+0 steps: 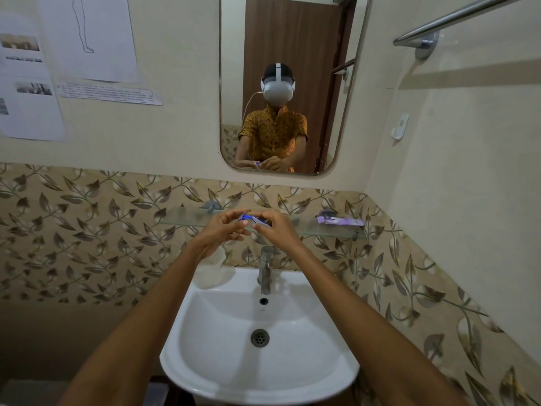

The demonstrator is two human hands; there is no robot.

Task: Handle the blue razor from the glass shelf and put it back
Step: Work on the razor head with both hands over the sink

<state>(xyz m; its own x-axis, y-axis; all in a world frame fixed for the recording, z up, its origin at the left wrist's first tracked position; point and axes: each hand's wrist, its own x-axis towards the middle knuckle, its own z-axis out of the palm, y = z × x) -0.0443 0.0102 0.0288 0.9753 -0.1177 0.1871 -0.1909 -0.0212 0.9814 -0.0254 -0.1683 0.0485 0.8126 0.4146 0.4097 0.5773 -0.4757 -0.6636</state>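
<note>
The blue razor (247, 218) is held between both hands, just in front of the glass shelf (181, 216) above the sink. My left hand (221, 230) pinches its left end with the fingertips. My right hand (276, 228) grips the other end, where a pale part of the razor (261, 223) shows between thumb and fingers. Most of the razor is hidden by my fingers. The mirror shows the same hold from the front.
A purple tube (341, 221) lies on the right part of the shelf. Below are a chrome tap (265, 268), a white sink (205, 361) and a translucent cup (212, 271) on its left rim. A towel bar (456, 17) runs at the upper right.
</note>
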